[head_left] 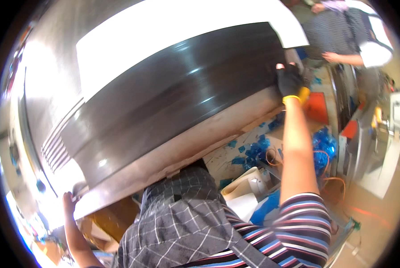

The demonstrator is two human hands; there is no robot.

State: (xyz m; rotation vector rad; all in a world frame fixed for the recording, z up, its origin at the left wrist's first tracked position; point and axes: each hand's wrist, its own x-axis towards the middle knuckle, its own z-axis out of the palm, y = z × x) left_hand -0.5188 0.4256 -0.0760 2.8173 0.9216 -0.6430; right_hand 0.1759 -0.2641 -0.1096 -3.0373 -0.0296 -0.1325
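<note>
A long, dark, glossy panel (177, 87) stretches across the worktable in front of me. Beyond it lies a large white sheet (164, 29), its right end reaching past the panel. My right hand (290, 82), in a black glove with a yellow cuff and bare fingertips, lies at the panel's right end with its fingers stretched forward. At the near left corner of the table is my left hand (69, 203), by the metal edge. Its fingers are small and blurred, so their grip is unclear.
A pale metal ledge (177, 138) runs along the table's near side. Below it are crumpled blue plastic film (255, 149), a cream roll (242, 183) and an orange cord (338, 181). A cardboard box (115, 219) sits lower left. Another person (343, 35) stands at the far right.
</note>
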